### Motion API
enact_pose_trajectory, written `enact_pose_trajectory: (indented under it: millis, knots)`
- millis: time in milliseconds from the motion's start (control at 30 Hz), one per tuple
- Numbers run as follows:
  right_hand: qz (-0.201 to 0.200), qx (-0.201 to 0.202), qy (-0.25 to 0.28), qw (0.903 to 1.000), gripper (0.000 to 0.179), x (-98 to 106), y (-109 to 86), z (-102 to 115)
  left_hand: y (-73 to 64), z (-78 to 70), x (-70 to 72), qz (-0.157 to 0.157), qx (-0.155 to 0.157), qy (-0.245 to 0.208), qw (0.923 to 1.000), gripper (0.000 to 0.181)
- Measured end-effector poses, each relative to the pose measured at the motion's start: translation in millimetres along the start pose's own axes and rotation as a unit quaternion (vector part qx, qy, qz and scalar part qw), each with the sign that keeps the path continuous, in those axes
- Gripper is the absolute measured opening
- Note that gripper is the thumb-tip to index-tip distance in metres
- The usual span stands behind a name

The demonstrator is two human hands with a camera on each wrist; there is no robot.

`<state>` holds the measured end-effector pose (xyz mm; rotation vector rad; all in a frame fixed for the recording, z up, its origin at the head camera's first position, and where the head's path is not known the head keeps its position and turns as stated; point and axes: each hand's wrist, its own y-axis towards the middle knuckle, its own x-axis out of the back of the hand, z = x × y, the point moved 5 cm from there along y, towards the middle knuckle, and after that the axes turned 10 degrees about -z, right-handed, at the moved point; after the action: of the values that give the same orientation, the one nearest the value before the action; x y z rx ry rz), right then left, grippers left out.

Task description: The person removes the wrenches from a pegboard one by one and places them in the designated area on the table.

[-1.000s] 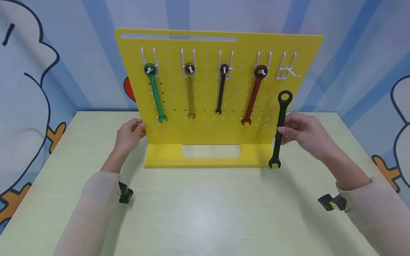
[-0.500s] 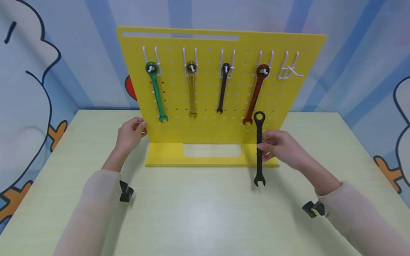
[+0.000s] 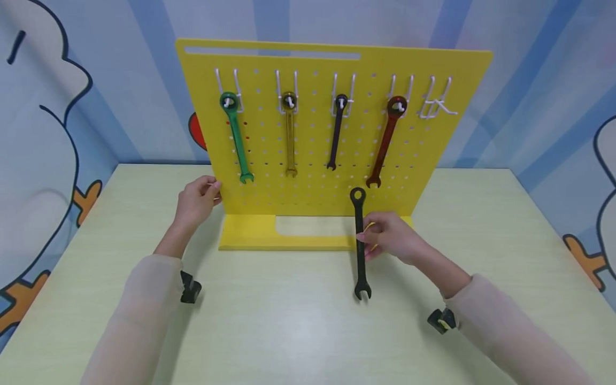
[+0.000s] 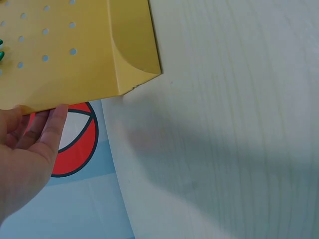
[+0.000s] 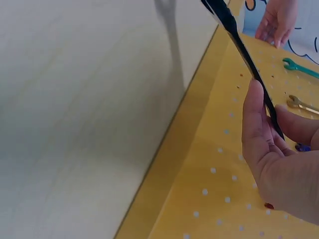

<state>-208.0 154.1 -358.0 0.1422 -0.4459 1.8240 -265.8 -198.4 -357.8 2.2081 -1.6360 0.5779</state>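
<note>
Holding the loose black wrench (image 3: 360,262) away from its neighbours appears to be the step in hand: the right hand (image 3: 392,238) pinches its shank between thumb and fingers, ring end up and open end down, in front of the base of the yellow pegboard (image 3: 409,59) and above the table (image 3: 269,315), where the right wrist view shows its shadow lying apart from it. The left hand (image 3: 194,200) has thumb and fingertips together on the pegboard's left edge, seemingly to steady it. Which way the wrench is bound cannot be told from one moment; the next move would call either for lowering it flat to the table with a controlled release, or for raising it so that its ring meets the bare rightmost hook (image 3: 437,101), the board braced meanwhile. Counted up, there are five wrenches: the one in hand and four hanging by their rings, namely one green wrench (image 3: 237,136), one gold wrench (image 3: 290,139), one small dark wrench (image 3: 336,138) and one red wrench (image 3: 385,144); the white hooks also number five, four loaded and one bare, on a single board worked by two hands
</note>
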Motion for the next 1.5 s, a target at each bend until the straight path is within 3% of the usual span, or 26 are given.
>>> enact_pose_trajectory:
  millis: [200, 533, 1500]
  knots:
    - [0.018, -0.02, 0.001, 0.9996, 0.012, -24, 3.1, -3, -1.0, -0.8, -1.1, -0.012, 0.005, 0.011, 0.9998, 0.032]
    - [0.064, -0.026, 0.018, 0.9974, 0.015, -63, 5.8, -3, 0.2, 0.0, -0.1, -0.001, 0.0, 0.007, 1.0, 0.033]
    - [0.126, -0.04, 0.003, 0.9912, 0.016, -142, -1.1, 6, -0.2, -0.8, 0.2, 0.0, -0.005, 0.012, 0.9999, 0.033]
